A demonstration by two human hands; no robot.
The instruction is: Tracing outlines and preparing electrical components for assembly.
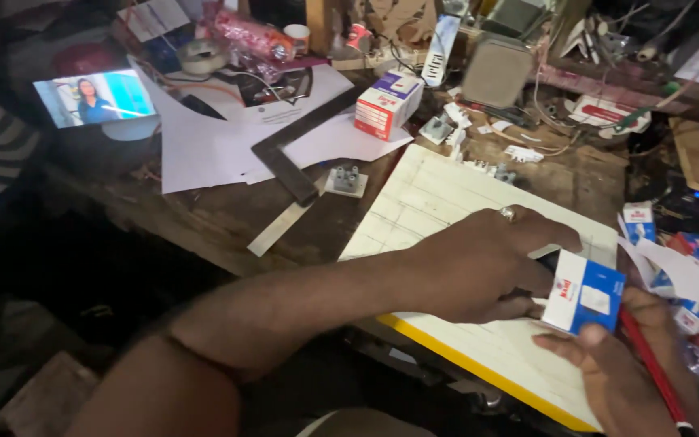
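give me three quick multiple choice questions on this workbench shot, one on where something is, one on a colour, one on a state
1. Where does the metal try square lie?
A. on the white paper sheets
B. on the ruled board
C. in the right hand

2. What colour is the near edge of the ruled white board?
A. green
B. yellow
C. black

3. How is the small blue and white box kept?
A. lying alone on the bench
B. held between both hands over the board
C. stacked on the red and white box

Answers: 1 A, the square rests across the white paper sheets at the back of the bench. 2 B, a yellow strip runs along the board's near edge. 3 B, the left hand grips it from the left and the right hand supports it below.
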